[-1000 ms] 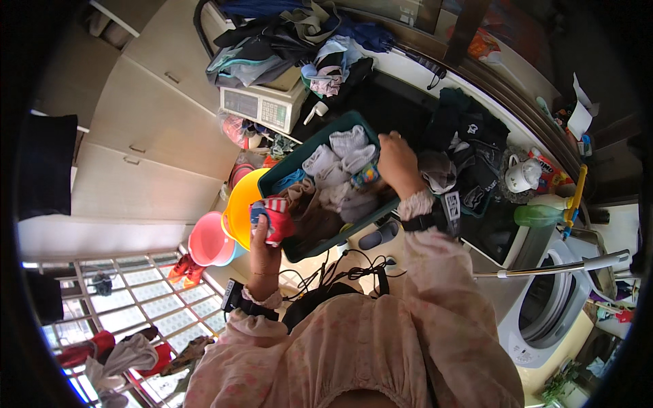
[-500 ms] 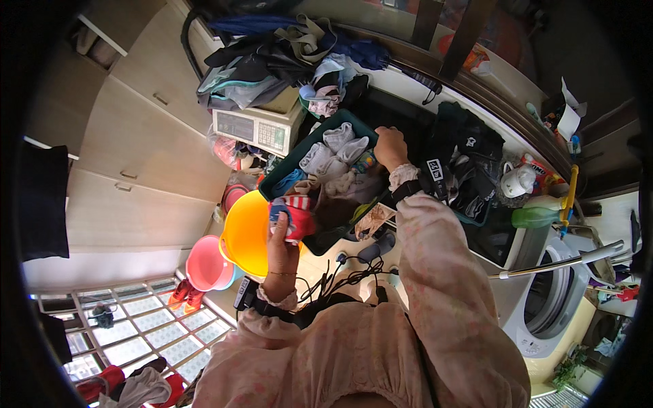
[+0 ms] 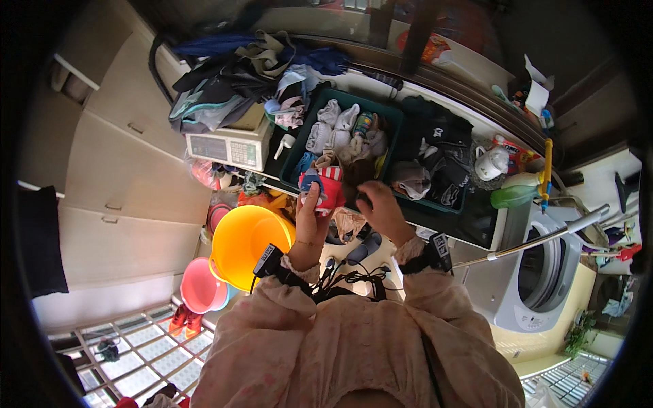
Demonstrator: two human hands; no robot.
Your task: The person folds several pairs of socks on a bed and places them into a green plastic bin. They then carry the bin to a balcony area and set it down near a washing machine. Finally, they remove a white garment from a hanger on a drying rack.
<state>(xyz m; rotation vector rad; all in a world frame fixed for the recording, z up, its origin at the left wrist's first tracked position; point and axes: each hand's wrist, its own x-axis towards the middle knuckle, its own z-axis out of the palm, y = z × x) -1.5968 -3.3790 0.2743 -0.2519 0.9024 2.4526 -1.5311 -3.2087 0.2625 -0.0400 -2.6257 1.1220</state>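
Observation:
My left hand (image 3: 309, 217) is closed round a small bundle of red cloth (image 3: 329, 190) with white stripes and a blue-grey patch, which looks like a folded sock. It is held at the near side of a dark green basket (image 3: 397, 139). Inside that basket lie several rolled white socks (image 3: 331, 112), a multicoloured roll (image 3: 364, 124) and some brown and blue pieces. Just right of the bundle, my right hand (image 3: 382, 209) has bent fingers set apart, with nothing visible in them. The bundle hides part of the basket's near corner.
A second green basket (image 3: 435, 207) with dark clothes stands on the right. On the left are a scale (image 3: 231, 149) under piled bags, a yellow bucket (image 3: 248, 241) and a pink basin (image 3: 201, 285). At the right are a green bottle (image 3: 513, 196), a metal pole (image 3: 530, 243) and a washing machine (image 3: 524, 285).
My right hand has let go of the basket's far right rim and come back near my left hand. The basket has shifted away from the scale. My left hand still holds the red bundle.

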